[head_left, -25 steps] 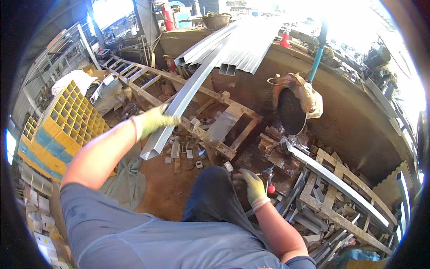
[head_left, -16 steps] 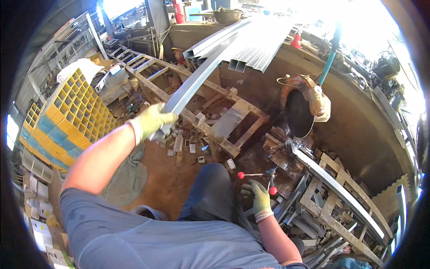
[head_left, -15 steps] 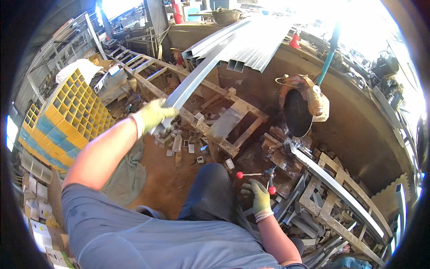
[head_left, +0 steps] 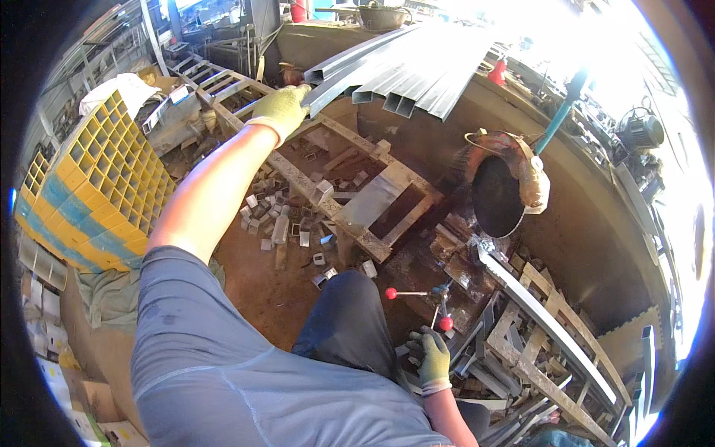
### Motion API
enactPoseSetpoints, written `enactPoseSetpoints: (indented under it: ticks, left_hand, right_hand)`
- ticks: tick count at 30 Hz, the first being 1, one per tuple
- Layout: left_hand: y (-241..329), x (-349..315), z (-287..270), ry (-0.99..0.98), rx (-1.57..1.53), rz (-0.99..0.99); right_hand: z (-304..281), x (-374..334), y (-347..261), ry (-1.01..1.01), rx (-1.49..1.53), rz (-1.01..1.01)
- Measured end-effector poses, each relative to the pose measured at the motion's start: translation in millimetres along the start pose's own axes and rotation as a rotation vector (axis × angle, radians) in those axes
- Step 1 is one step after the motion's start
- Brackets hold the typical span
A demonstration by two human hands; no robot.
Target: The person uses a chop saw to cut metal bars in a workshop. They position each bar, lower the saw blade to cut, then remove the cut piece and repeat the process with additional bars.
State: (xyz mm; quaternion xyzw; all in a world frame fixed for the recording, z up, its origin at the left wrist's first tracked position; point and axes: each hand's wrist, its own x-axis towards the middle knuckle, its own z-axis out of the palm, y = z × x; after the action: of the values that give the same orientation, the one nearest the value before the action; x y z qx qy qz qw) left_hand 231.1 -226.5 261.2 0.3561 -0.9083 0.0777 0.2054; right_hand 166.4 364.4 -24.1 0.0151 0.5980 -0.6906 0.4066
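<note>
My left hand [head_left: 281,112], in a yellow-green glove, reaches far forward. Its fingers close on the near end of a square metal tube [head_left: 339,83], which lies along the left side of a stack of similar tubes [head_left: 406,103]. My right hand [head_left: 430,359], gloved too, is low beside my knee, just below a spoked handle [head_left: 417,293] with red knobs. Its fingers are partly bent, and whether they grip a spoke is unclear. Ahead of the handle stands a cut-off saw with a dark round blade [head_left: 497,195]. A long metal tube [head_left: 551,320] slopes down to the right from under it.
A worn metal frame [head_left: 342,216] crosses ahead, with short tube offcuts [head_left: 283,223] around it. Left stands a stack of yellow and blue square tubes [head_left: 112,179]. Another frame [head_left: 551,387] and scrap lie at the right. A curved wall [head_left: 596,246] rises behind the saw.
My left hand has moved forward and right, taking its tube from a raised slant to beside the stack. My right hand has dropped slightly, staying near the handle. The view has shifted slightly.
</note>
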Motion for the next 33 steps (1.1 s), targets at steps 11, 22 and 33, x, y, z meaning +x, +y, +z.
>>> enactPoseSetpoints:
  ticks: [11, 22, 33]
  left_hand:
    - [-35.3, 76.5, 60.5, 0.236, 0.316, 0.149]
    - [-29.4, 175.4, 101.7, 0.19, 0.311, 0.043]
    - [83.4, -91.8, 145.4, 0.29, -0.815, 0.336]
  right_hand:
    - [-17.2, 45.7, 40.4, 0.033, -0.02, 0.007]
    - [-38.6, 40.6, 55.8, 0.114, -0.399, -0.039]
    - [-80.8, -3.5, -10.2, 0.415, -0.523, -0.179]
